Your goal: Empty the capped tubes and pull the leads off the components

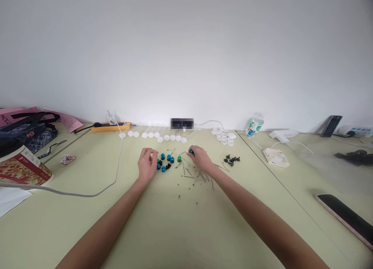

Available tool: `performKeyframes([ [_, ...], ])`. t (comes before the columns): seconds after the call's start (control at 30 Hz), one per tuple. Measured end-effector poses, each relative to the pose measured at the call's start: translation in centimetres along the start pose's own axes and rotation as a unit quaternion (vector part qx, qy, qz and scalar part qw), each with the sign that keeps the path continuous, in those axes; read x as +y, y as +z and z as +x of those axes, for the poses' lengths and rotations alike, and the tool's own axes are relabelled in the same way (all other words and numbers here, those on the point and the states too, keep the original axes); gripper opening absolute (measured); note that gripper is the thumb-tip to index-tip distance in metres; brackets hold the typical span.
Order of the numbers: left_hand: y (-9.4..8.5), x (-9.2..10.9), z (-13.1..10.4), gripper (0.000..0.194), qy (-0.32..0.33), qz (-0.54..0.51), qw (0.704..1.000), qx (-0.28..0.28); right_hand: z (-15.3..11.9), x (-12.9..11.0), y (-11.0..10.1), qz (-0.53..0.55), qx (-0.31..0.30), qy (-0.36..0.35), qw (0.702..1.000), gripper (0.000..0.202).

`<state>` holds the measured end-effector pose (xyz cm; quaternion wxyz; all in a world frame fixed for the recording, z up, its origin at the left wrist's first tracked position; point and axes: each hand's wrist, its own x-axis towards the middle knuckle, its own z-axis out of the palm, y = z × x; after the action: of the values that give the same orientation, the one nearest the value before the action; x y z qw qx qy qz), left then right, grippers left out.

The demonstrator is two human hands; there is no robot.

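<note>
My right hand [200,158] is closed, thumb and fingertips gripping a shiny blue ball-shaped piece [191,151]. A thin metal pin [183,153] shows just left of that piece; whether the two are joined, I cannot tell. My left hand [147,163] rests on the table with its fingers loosely bent and apart, at the left side of a group of blue ball-shaped pieces [168,157]. One green piece [179,158] stands at the group's right, and a black piece [168,166] lies among them. Loose metal pins [189,176] are scattered between and below my hands.
White discs [173,137] on clear sticks line the back, with more discs [223,138] to the right. Black stemmed parts [231,160] lie beyond my right wrist. A white cable [118,172] crosses the left side, near a paper cup [27,166]. A phone [346,216] lies far right.
</note>
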<state>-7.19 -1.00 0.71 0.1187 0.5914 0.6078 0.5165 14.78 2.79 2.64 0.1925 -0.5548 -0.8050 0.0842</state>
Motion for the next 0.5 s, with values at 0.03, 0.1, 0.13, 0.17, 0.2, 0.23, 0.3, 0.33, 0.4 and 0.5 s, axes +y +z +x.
performKeyframes([
  [0.03,0.1,1.0,-0.6,0.026,-0.011,-0.045,0.999,-0.006,-0.4,-0.2,-0.4,0.014,0.012,0.0,1.0,0.019],
  [0.1,0.5,3.1,-2.2,0.028,-0.085,-0.164,0.981,-0.066,-1.6,-0.8,-1.1,0.056,0.032,0.002,0.998,0.025],
  [0.13,0.8,4.1,-3.1,0.031,-0.146,-0.221,0.956,-0.125,-2.3,-1.1,-1.2,0.11,0.05,0.007,0.993,0.025],
  [0.17,1.2,5.1,-4.1,0.033,-0.209,-0.28,0.917,-0.194,-3.0,-1.5,-1.2,0.158,0.07,0.011,0.985,0.023],
  [0.2,1.4,5.9,-5.1,0.034,-0.27,-0.34,0.863,-0.258,-3.8,-2.0,-1.1,0.188,0.09,0.014,0.978,0.021],
  [0.23,1.6,6.6,-5.9,0.035,-0.333,-0.39,0.804,-0.3,-4.6,-2.4,-0.9,0.202,0.115,0.014,0.972,0.018],
  [0.3,1.8,7.5,-7.2,0.039,-0.401,-0.48,0.698,-0.348,-6.2,-3.4,-0.3,0.194,0.141,-0.008,0.971,0.012],
  [0.33,1.8,7.8,-7.6,0.04,-0.405,-0.52,0.665,-0.353,-7.0,-3.9,0.0,0.18,0.141,-0.023,0.973,0.013],
  [0.4,1.6,7.9,-7.8,0.039,-0.403,-0.567,0.628,-0.347,-8.4,-4.6,0.7,0.144,0.121,-0.055,0.981,0.018],
  [0.5,1.4,7.8,-7.7,0.033,-0.403,-0.582,0.628,-0.324,-9.8,-5.3,1.4,0.086,0.113,-0.104,0.984,0.02],
])
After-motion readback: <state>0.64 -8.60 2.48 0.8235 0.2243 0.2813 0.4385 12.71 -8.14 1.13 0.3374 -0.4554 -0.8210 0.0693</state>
